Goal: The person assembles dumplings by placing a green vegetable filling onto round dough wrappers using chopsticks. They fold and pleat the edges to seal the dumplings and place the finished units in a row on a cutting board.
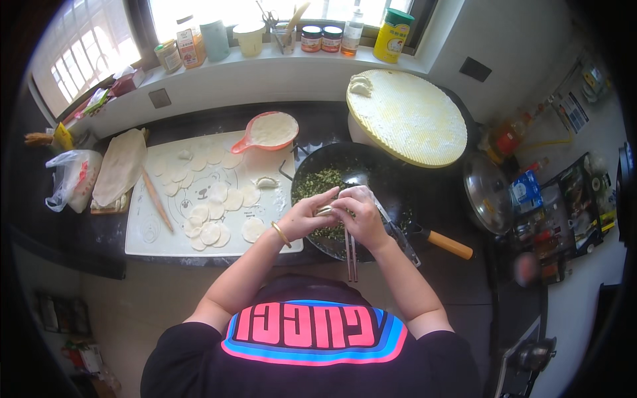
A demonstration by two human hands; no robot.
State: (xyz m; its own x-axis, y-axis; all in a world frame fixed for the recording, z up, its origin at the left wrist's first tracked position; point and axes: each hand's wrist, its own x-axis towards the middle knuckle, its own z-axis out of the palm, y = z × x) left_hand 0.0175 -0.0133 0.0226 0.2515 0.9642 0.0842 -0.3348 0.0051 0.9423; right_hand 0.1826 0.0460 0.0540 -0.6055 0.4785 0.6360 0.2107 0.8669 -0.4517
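Note:
My left hand (306, 215) and my right hand (361, 215) meet over a dark wok (388, 176). Between their fingers is a small pale dumpling (323, 211), pinched from both sides and partly hidden. Chopped green filling (325, 182) lies in the wok below. A pair of chopsticks (351, 259) and a metal spoon (396, 235) rest across its near rim, close to my right hand. Left of the wok, several round dough wrappers (232, 199) are scattered on a white mat (279, 232). A finished dumpling (266, 182) sits on the mat's right side.
A flour-dusted round yellow tray (415, 123) with dumplings at its far left edge stands behind the wok. A pink strainer of flour (272, 129) is beyond the mat. A rolling pin (157, 201) lies at left. The wok's wooden handle (450, 245) points right, near a glass lid (486, 192).

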